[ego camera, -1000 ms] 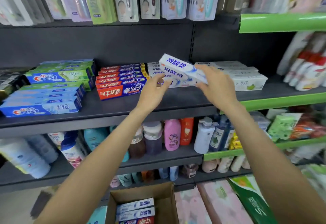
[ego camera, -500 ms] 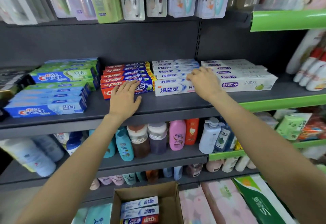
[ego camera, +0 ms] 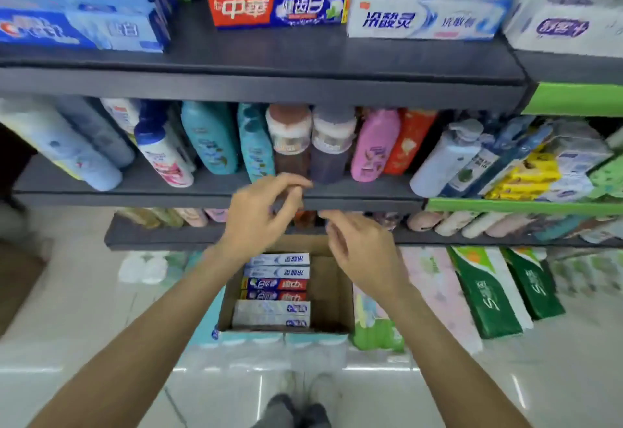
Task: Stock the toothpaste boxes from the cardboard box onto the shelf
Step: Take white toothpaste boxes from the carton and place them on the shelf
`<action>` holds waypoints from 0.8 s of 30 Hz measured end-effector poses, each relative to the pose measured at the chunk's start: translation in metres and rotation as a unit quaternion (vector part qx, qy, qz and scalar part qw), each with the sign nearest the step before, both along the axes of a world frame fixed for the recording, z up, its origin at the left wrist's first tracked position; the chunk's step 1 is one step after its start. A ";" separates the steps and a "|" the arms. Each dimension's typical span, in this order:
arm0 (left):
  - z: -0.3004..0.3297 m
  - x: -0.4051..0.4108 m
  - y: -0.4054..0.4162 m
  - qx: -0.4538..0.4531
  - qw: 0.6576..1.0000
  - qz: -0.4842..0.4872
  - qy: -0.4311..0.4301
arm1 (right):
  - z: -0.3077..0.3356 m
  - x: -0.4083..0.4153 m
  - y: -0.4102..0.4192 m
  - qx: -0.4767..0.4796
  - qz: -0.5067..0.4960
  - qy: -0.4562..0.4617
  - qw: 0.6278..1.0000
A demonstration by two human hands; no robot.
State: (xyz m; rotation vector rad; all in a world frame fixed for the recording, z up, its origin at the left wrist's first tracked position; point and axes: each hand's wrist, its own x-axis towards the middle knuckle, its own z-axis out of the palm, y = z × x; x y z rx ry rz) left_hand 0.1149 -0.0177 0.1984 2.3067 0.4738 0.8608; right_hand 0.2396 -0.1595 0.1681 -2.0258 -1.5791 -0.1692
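An open brown cardboard box (ego camera: pixel 332 287) is seen on the pale tiled floor (ego camera: pixel 74 293), just in front of the lowest dark shelf. Inside it, long flat toothpaste boxes (ego camera: pixel 274 287) are packed against the left wall in a row: two white-and-blue ones at the far end, two red-and-blue ones in the middle, two pale grey ones at the near edge. The right half of the box is shown bare down to the bottom. On the dark grey upper shelf (ego camera: pixel 269 57), stocked toothpaste is stacked in rows close to the front edge: red-and-blue cartons (ego camera: pixel 276 6), white-and-blue cartons (ego camera: pixel 421 18) just beside them on the right, and blue cartons toward the left end; a bare strip is left along the front lip. Coloured plastic bottles (ego camera: pixel 215 138) are lined up on the shelf below. The left hand (ego camera: pixel 261 213) and the right hand (ego camera: pixel 362 249) are held above the far edge of the box, near each other but apart; the fingers (ego camera: pixel 290 188) of both are loosely curled and nothing is held in either.
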 end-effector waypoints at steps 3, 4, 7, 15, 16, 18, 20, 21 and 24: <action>-0.099 -0.029 0.005 -0.123 0.978 -0.011 0.166 | -0.072 -0.010 -0.007 -0.202 0.015 0.042 0.978; -0.134 -0.037 0.008 -0.138 0.964 -0.005 0.228 | -0.093 -0.012 -0.007 -0.255 0.026 0.052 0.965; -0.216 -0.053 0.013 -0.138 0.913 -0.009 0.384 | -0.149 -0.015 0.004 -0.356 0.053 0.085 0.929; -0.342 -0.057 0.019 -0.014 0.782 -0.082 0.618 | -0.294 -0.036 0.035 -0.523 0.076 0.104 0.843; -0.352 -0.057 0.020 -0.012 0.777 -0.088 0.623 | -0.307 -0.039 0.037 -0.535 0.091 0.092 0.835; -0.365 -0.058 0.024 -0.010 0.777 -0.106 0.620 | -0.326 -0.044 0.043 -0.555 0.114 0.072 0.821; -0.371 -0.058 0.029 -0.030 0.781 -0.121 0.613 | -0.334 -0.045 0.047 -0.562 0.121 0.071 0.815; -0.371 -0.059 0.031 -0.033 0.781 -0.129 0.610 | -0.335 -0.044 0.048 -0.562 0.121 0.080 0.814; -0.366 -0.058 0.030 0.017 0.793 -0.147 0.591 | -0.331 -0.041 0.047 -0.542 0.117 0.076 0.829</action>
